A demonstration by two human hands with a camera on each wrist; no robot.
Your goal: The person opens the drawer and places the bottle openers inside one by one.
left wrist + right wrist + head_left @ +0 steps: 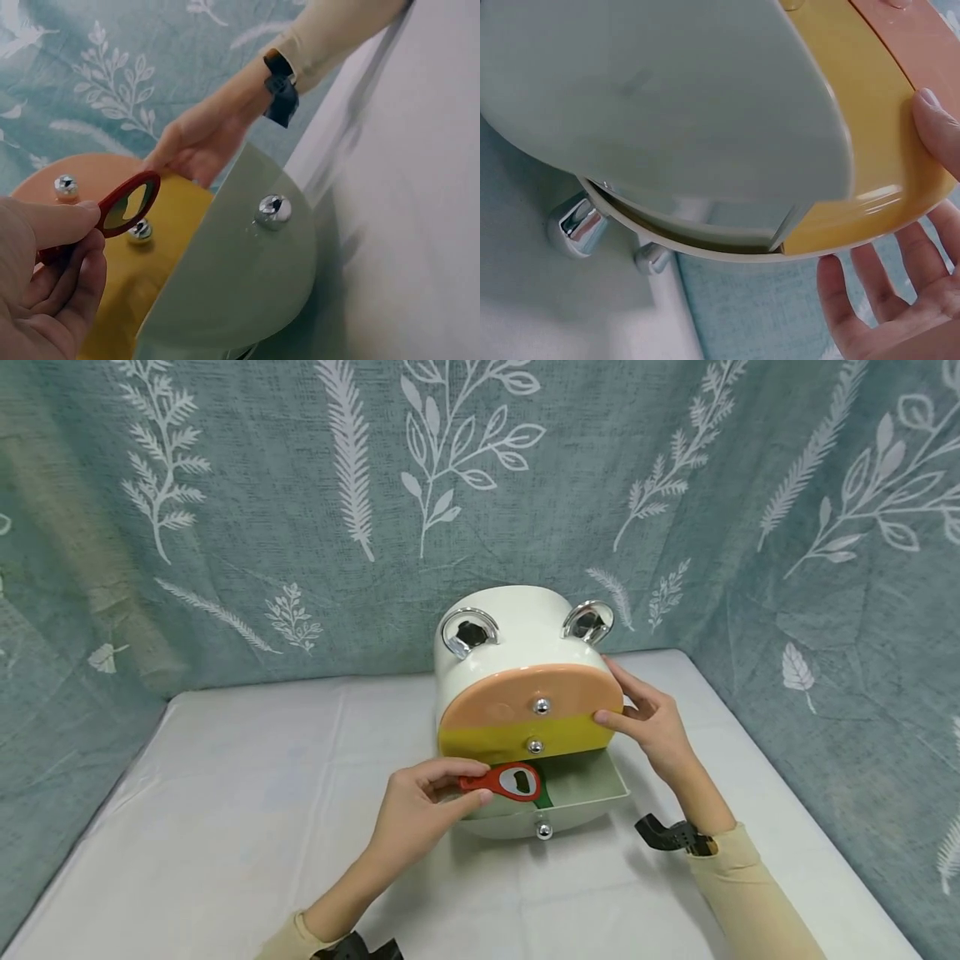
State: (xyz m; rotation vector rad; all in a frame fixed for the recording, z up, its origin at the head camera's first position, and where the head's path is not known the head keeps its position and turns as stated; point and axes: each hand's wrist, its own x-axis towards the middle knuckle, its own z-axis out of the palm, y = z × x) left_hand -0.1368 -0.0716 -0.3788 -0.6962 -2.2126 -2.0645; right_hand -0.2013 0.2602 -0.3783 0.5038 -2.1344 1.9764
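My left hand (416,802) pinches a red bottle opener (491,780) by its handle, between thumb and fingers. The opener's metal-centred head points right, over the pulled-out bottom drawer (232,262) of a small rounded cabinet (517,618). Inside that pale green drawer, a dark green piece (543,798) shows partly behind the opener. My right hand (652,727) holds the cabinet's right side, its thumb on the front and its fingers (877,281) along the side wall. Above the open drawer, the yellow drawer (480,743) and the orange drawer (495,697) are closed.
Two chrome rings (470,632) stand up on the cabinet's top, and short chrome feet (577,225) support it. A white cloth (247,793) covers the table. Patterned teal curtains (262,485) hang close behind and at both sides.
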